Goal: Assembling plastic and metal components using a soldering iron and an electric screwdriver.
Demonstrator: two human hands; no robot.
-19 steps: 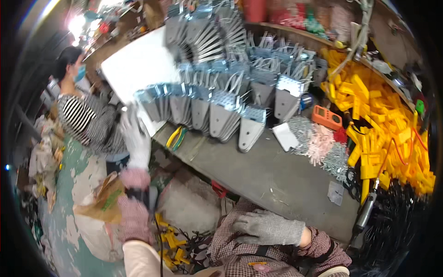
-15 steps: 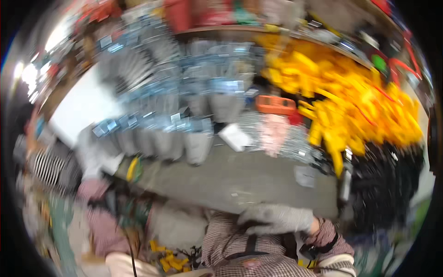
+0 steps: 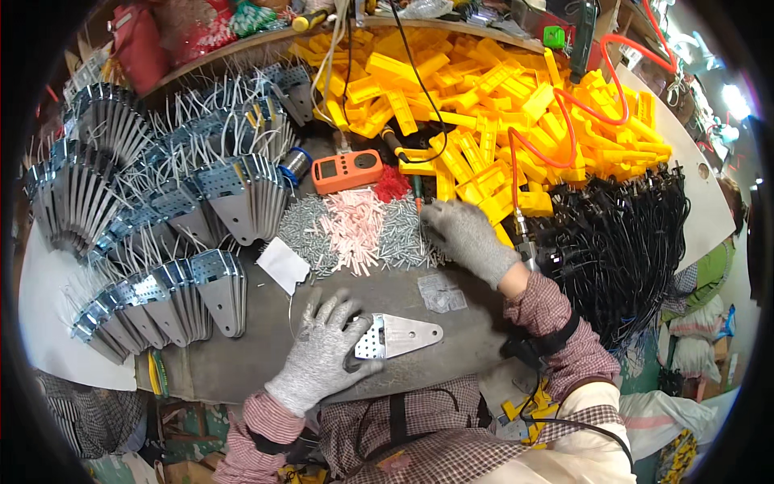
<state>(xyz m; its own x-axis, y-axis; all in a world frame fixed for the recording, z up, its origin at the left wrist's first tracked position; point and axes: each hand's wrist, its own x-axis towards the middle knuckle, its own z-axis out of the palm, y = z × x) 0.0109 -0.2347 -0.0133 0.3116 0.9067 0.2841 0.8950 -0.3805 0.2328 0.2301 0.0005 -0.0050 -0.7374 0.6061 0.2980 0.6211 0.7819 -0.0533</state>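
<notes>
My left hand (image 3: pixel 322 347), in a grey knit glove, rests at the near side of the table. Its finger and thumb straddle the perforated end of a tapered metal plate (image 3: pixel 407 335), which lies flat with its narrow end pointing right. Farther forward, my gloved right hand (image 3: pixel 468 238) reaches over the right edge of a pile of grey screws (image 3: pixel 403 231). Its fingers are curled, and the tips meet a thin teal pen-like tool (image 3: pixel 417 186); what they pinch is hidden.
Stacked metal plates with white wires (image 3: pixel 230 194) fill the left. Pink sleeves (image 3: pixel 355 226) lie beside an orange meter (image 3: pixel 347 171). Yellow plastic holders (image 3: pixel 484 89) heap up behind, with a red coiled hose (image 3: pixel 564 105) over them. Black cables (image 3: pixel 621 242) bundle at right.
My view has swung right and steadied from a blur. My right hand has gone from near my lap to the screws. My left hand and the metal plate now show on the table.
</notes>
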